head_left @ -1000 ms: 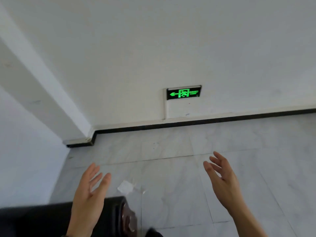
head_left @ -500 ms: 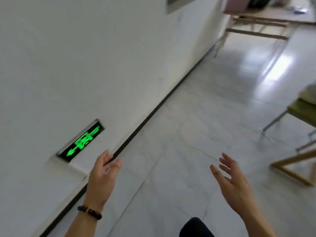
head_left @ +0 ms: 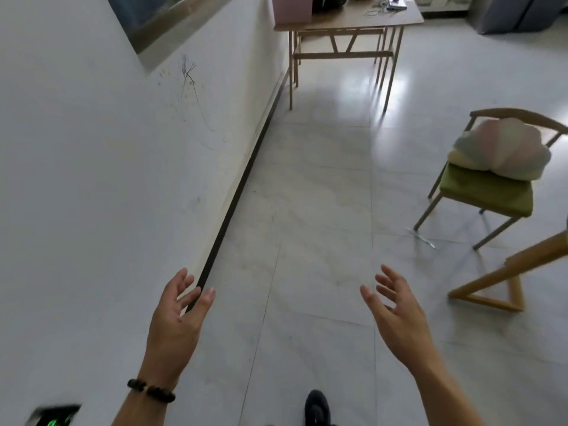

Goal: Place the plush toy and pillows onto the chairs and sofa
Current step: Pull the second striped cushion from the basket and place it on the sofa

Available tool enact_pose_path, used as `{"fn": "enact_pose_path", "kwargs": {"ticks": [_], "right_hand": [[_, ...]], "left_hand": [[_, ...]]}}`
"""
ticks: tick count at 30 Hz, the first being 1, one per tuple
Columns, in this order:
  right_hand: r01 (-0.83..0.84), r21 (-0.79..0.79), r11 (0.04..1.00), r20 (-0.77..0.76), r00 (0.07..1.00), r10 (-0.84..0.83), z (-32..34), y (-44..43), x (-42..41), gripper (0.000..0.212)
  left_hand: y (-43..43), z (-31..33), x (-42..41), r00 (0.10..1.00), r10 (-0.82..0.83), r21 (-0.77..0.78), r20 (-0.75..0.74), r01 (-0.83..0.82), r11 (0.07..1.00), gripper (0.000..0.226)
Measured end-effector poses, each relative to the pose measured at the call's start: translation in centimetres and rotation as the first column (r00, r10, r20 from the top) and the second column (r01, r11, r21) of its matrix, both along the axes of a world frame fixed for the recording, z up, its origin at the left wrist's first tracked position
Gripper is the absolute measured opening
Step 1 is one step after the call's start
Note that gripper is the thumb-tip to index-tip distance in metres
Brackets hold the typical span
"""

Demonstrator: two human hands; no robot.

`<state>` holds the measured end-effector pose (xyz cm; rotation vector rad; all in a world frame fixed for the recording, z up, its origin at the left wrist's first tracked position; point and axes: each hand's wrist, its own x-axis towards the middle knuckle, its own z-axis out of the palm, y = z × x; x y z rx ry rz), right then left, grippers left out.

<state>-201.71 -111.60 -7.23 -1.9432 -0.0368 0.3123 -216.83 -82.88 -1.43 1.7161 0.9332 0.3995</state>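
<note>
Hands come first: left hand (head_left: 176,318) at 7 o'clock and right hand (head_left: 396,315) at 5, both empty as before, fingers loosely spread, touching nothing. Gaze has swung off the exit sign (head_left: 55,418) down the room. A pastel pillow (head_left: 501,152) lies on the green chair (head_left: 485,195) at 2 o'clock, seemingly placed already.
</note>
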Motion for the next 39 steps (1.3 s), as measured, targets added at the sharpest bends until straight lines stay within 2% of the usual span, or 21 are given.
{"fn": "enact_pose_path", "kwargs": {"ticks": [6,11,15,20,25,28,32,39], "right_hand": [[-0.1,-0.024,0.995,0.046,0.994,0.101,0.2,10.3,14.8,0.064],[-0.065,-0.061,0.996,0.034,0.997,0.067,-1.9,18.6,28.2,0.064],[0.016,-0.078,0.997,0.065,0.998,-0.011,0.2,23.3,39.5,0.065],[0.157,-0.059,0.986,0.134,0.98,-0.148,3.0,26.2,52.8,0.065],[0.296,-0.012,0.955,0.112,0.95,-0.293,0.3,28.2,66.3,0.063],[0.323,-0.006,0.946,0.083,0.943,-0.322,-2.6,29.9,76.1,0.062],[0.287,0.0,0.958,0.04,0.957,-0.286,-2.7,32.9,90.2,0.062],[0.115,-0.041,0.992,0.107,0.988,-0.111,1.6,39.6,113.1,0.066]], "left_hand": [[8.2,-0.9,12.4,0.996,0.075,-0.041,0.038,-0.073,0.996,0.053],[16.7,-3.5,26.5,0.996,0.069,-0.071,0.062,-0.065,0.995,0.052],[23.2,-2.5,40.6,0.997,-0.027,-0.08,0.077,0.033,0.996,0.053],[28.8,0.5,59.4,0.972,-0.207,0.007,0.108,0.207,0.978,0.054],[31.4,-1.1,77.0,0.93,-0.357,0.043,0.086,0.355,0.934,0.057],[32.4,-3.0,87.5,0.925,-0.374,0.034,0.067,0.372,0.927,0.058],[34.3,-2.4,100.2,0.932,-0.359,0.005,0.046,0.359,0.933,0.059],[39.9,0.3,118.9,0.955,-0.286,0.024,0.078,0.285,0.958,0.058]]}}
